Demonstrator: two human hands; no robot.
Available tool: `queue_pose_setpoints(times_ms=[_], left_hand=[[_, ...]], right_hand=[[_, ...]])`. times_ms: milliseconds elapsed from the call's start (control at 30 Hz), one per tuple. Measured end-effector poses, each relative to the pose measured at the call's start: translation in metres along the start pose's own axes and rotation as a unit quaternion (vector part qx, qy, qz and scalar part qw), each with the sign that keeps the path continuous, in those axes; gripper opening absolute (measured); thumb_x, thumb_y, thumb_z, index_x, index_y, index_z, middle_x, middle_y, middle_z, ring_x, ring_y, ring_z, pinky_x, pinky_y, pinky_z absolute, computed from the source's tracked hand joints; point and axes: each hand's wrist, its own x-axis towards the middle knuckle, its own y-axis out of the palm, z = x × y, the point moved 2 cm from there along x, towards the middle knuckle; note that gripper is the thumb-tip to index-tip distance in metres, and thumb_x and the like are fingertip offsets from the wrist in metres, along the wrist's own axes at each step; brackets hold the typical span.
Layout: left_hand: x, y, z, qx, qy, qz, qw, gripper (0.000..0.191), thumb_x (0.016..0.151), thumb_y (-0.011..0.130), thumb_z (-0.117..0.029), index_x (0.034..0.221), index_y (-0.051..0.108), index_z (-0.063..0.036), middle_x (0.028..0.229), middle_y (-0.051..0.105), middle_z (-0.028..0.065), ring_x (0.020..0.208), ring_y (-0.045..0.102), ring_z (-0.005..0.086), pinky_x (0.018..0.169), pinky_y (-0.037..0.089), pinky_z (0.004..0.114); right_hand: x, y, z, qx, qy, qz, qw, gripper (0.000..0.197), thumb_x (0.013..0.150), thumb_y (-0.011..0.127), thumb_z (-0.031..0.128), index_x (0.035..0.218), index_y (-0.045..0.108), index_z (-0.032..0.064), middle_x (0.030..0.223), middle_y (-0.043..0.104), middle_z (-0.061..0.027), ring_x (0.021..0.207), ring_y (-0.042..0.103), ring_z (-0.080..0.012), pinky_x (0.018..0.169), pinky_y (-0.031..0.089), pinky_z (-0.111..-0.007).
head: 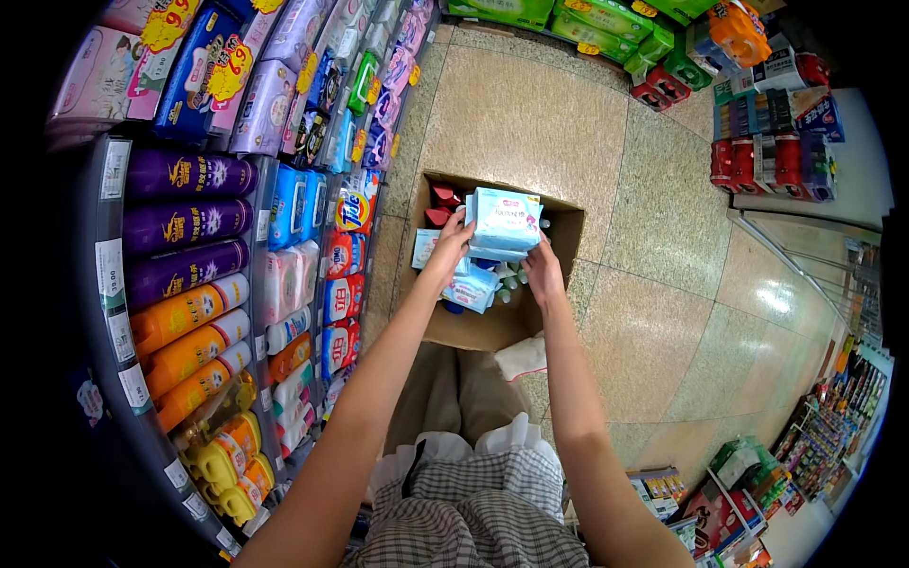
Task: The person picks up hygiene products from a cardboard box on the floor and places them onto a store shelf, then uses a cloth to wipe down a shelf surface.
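Observation:
Between them, my left hand (pixel 449 250) and my right hand (pixel 545 271) grip a small stack of light-blue plastic-wrapped packs (pixel 505 216), one hand at each side. The stack is above an open cardboard box (pixel 490 339) in front of my legs. Inside the box lie more light-blue packs (pixel 471 287), one of them tilted. Bottles with pale caps (pixel 505 292) stand beside them, partly hidden by my right hand. Dark red packages (pixel 442 206) fill the box's far left corner. A whitish cloth item with a red edge (pixel 522 357) shows by the box's near right corner.
Store shelves along the left hold purple spray cans (pixel 188 221), orange spray cans (pixel 188 312), detergent bags (pixel 355 206) and tissue packs (pixel 266 106). Green packages (pixel 603 25) line the far end. Red drink packs (pixel 753 165) sit at right above the tiled floor (pixel 660 341).

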Motion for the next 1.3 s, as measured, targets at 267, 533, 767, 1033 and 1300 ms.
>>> queue_pose_setpoints(times_ms=[267, 533, 767, 1033, 1300], left_hand=[[0.012, 0.007, -0.008, 0.077, 0.049, -0.04, 0.995, 0.054, 0.101, 0.054, -0.029, 0.149, 0.036, -0.0131, 0.132, 0.053, 0.0067, 0.121, 0.05, 0.0208, 0.105, 0.037, 0.042], [-0.005, 0.021, -0.027, 0.5, 0.363, -0.198, 0.761, 0.05, 0.096, 0.055, -0.015, 0.144, 0.045, -0.0079, 0.146, 0.045, 0.0192, 0.136, 0.04, 0.0358, 0.112, 0.033, 0.047], [-0.019, 0.052, -0.027, 0.694, 0.347, -0.064, 0.628, 0.063, 0.094, 0.059, -0.028, 0.147, 0.039, -0.0014, 0.154, 0.037, 0.0141, 0.145, 0.029, 0.0322, 0.118, 0.008, 0.061], [-0.027, 0.061, -0.027, 0.652, 0.359, 0.028, 0.667, 0.059, 0.093, 0.059, -0.023, 0.145, 0.043, 0.0001, 0.151, 0.042, 0.0166, 0.142, 0.037, 0.0298, 0.12, 0.016, 0.053], [-0.052, 0.063, -0.069, -0.356, -0.019, 0.234, 0.905, 0.049, 0.1, 0.046, -0.012, 0.145, 0.039, 0.0066, 0.15, 0.042, 0.0208, 0.142, 0.038, 0.0281, 0.116, 0.033, 0.04]], right_hand=[[0.024, 0.004, -0.005, 0.0, -0.008, -0.039, 0.999, 0.058, 0.098, 0.053, 0.046, 0.145, 0.044, 0.0134, 0.146, 0.047, -0.0068, 0.132, 0.041, -0.0228, 0.112, 0.025, -0.039], [0.028, 0.013, 0.005, -0.016, 0.022, -0.083, 0.996, 0.053, 0.101, 0.05, 0.037, 0.147, 0.046, 0.0113, 0.144, 0.05, -0.0021, 0.132, 0.043, -0.0173, 0.111, 0.027, -0.037], [0.02, 0.023, -0.005, -0.039, 0.007, -0.13, 0.991, 0.052, 0.102, 0.049, 0.034, 0.147, 0.045, 0.0087, 0.146, 0.048, -0.0051, 0.134, 0.042, -0.0179, 0.112, 0.028, -0.036], [0.022, 0.02, -0.008, 0.013, -0.021, -0.097, 0.995, 0.049, 0.102, 0.049, 0.027, 0.144, 0.047, 0.0034, 0.14, 0.054, -0.008, 0.125, 0.05, -0.0175, 0.107, 0.037, -0.032], [0.034, -0.014, -0.012, -0.004, -0.118, -0.193, 0.974, 0.055, 0.093, 0.063, 0.042, 0.136, 0.055, 0.0087, 0.13, 0.058, -0.0054, 0.117, 0.051, -0.0203, 0.106, 0.033, -0.037]])
